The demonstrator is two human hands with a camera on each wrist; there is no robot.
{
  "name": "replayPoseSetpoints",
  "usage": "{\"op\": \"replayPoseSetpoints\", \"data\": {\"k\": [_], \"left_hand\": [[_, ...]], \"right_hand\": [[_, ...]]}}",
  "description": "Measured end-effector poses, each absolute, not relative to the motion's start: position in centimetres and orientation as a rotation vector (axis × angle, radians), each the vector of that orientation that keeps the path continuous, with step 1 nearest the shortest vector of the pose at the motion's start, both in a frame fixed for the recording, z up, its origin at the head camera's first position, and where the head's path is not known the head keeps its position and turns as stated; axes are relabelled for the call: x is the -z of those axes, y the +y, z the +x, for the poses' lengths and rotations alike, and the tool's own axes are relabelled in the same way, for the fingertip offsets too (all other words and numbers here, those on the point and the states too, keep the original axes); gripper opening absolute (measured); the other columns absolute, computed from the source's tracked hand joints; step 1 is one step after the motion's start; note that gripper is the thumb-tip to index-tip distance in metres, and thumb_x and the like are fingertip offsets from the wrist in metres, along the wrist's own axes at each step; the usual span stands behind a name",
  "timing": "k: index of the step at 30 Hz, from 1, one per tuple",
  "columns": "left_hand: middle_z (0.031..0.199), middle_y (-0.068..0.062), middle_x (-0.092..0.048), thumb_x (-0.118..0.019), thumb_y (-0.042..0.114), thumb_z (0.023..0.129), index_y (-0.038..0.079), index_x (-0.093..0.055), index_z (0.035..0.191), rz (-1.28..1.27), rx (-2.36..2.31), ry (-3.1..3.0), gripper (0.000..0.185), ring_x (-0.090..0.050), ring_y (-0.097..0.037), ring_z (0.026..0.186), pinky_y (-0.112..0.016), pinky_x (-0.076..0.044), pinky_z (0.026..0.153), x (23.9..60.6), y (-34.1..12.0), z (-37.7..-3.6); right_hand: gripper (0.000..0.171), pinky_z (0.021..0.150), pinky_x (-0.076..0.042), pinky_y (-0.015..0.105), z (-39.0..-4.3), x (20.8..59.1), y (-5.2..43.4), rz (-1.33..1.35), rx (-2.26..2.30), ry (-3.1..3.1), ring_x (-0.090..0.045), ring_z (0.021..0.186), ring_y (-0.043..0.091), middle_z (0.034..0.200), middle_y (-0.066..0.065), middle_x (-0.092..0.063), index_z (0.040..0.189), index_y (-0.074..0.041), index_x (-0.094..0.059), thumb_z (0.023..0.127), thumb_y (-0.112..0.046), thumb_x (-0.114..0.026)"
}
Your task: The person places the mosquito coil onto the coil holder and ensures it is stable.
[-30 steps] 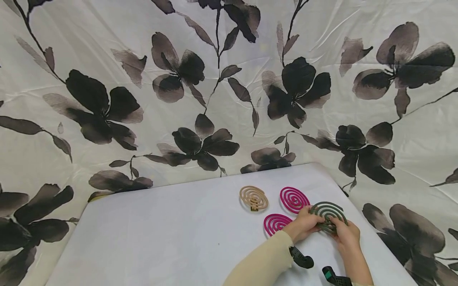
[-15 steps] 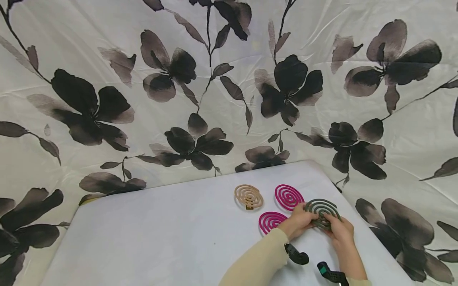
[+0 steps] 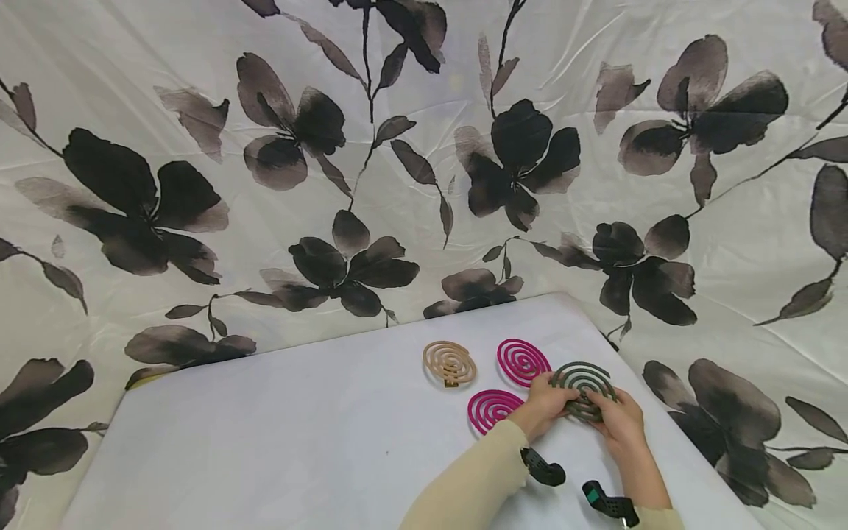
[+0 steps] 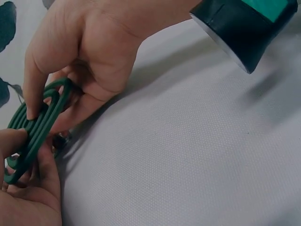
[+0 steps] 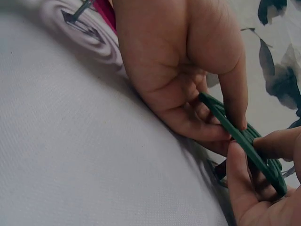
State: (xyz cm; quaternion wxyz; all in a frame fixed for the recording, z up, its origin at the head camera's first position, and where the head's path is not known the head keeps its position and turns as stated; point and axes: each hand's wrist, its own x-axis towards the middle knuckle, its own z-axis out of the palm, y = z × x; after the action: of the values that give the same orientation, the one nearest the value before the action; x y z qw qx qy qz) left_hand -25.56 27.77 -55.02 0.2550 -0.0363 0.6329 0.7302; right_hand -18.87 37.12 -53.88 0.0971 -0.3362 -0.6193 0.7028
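Both my hands hold a dark green spiral coil [image 3: 583,375] tilted on edge just above the white table [image 3: 298,442]. My left hand [image 3: 555,399], in a beige sleeve, pinches its left side. My right hand [image 3: 601,408] pinches its right side. In the left wrist view the green coil [image 4: 35,132] stands between my left hand [image 4: 28,197] at the bottom and my right hand [image 4: 70,70] above. In the right wrist view the green coil [image 5: 249,141] is pinched by my left hand [image 5: 188,84] and my right hand [image 5: 263,183].
Two pink coils [image 3: 523,361] [image 3: 493,408] and a tan coil [image 3: 450,363] lie flat just left of my hands. The table's right edge runs close beside my right hand. A floral cloth [image 3: 331,184] hangs behind and around the table.
Both hands keep their hold on the green coil in nearly the same place. The head view has drifted, so everything sits a little further left and higher.
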Motion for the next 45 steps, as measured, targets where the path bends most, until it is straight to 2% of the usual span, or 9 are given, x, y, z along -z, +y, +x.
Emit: {"op": "replayPoseSetpoints", "data": {"k": [5, 13, 21, 28, 36, 45], "left_hand": [[0.082, -0.005, -0.054, -0.07, 0.0, 0.069, 0.006, -0.054, 0.101, -0.11, -1.962, 1.747, 0.037, -0.056, -0.015, 0.069, -0.031, -0.049, 0.057, 55.1, 27.7, -25.6], [0.081, -0.005, -0.053, -0.071, 0.0, 0.069, 0.006, -0.053, 0.104, -0.107, -1.967, 1.712, 0.04, -0.055, -0.014, 0.067, -0.03, -0.048, 0.055, 55.2, 28.5, -24.9], [0.078, -0.004, -0.052, -0.071, -0.001, 0.068, 0.005, -0.053, 0.098, -0.115, -1.971, 1.727, 0.036, -0.053, -0.013, 0.062, -0.026, -0.046, 0.05, 55.2, 28.8, -24.6], [0.076, -0.003, -0.053, -0.071, 0.0, 0.068, 0.007, -0.055, 0.093, -0.111, -1.969, 1.729, 0.03, -0.054, -0.012, 0.059, -0.026, -0.047, 0.049, 55.3, 28.9, -24.7], [0.083, -0.003, -0.053, -0.07, 0.0, 0.069, 0.006, -0.054, 0.102, -0.108, -1.977, 1.719, 0.037, -0.056, -0.014, 0.065, -0.031, -0.049, 0.055, 55.3, 28.4, -25.2], [0.08, -0.005, -0.054, -0.07, 0.0, 0.07, 0.004, -0.053, 0.104, -0.12, -1.952, 1.764, 0.038, -0.057, -0.015, 0.065, -0.03, -0.049, 0.056, 54.9, 28.0, -25.5]], "right_hand": [[0.064, 0.074, -0.048, 0.026, -18.9, 54.1, 37.2, -0.993, -2.115, -1.809, -0.058, 0.081, 0.007, 0.112, 0.011, -0.044, 0.132, 0.003, -0.026, 0.083, -0.02, -0.062], [0.064, 0.076, -0.046, 0.022, -18.1, 54.1, 37.7, -0.998, -2.12, -1.827, -0.053, 0.081, 0.001, 0.125, 0.015, -0.032, 0.134, 0.006, -0.02, 0.086, -0.019, -0.055], [0.06, 0.078, -0.045, 0.022, -17.7, 53.9, 37.7, -1.01, -2.154, -1.781, -0.054, 0.085, 0.004, 0.112, 0.008, -0.042, 0.131, 0.005, -0.025, 0.086, -0.018, -0.056], [0.055, 0.078, -0.045, 0.022, -17.7, 53.8, 37.4, -1.025, -2.151, -1.733, -0.054, 0.085, 0.004, 0.111, 0.006, -0.042, 0.129, 0.004, -0.028, 0.086, -0.017, -0.056], [0.056, 0.073, -0.047, 0.021, -18.4, 54.0, 36.9, -1.01, -2.095, -1.756, -0.054, 0.082, 0.004, 0.104, 0.004, -0.045, 0.127, 0.006, -0.029, 0.085, -0.018, -0.058], [0.06, 0.074, -0.046, 0.02, -19.1, 53.8, 36.5, -1.008, -2.06, -1.784, -0.052, 0.087, 0.006, 0.12, 0.011, -0.036, 0.132, 0.005, -0.024, 0.086, -0.016, -0.055]]}}
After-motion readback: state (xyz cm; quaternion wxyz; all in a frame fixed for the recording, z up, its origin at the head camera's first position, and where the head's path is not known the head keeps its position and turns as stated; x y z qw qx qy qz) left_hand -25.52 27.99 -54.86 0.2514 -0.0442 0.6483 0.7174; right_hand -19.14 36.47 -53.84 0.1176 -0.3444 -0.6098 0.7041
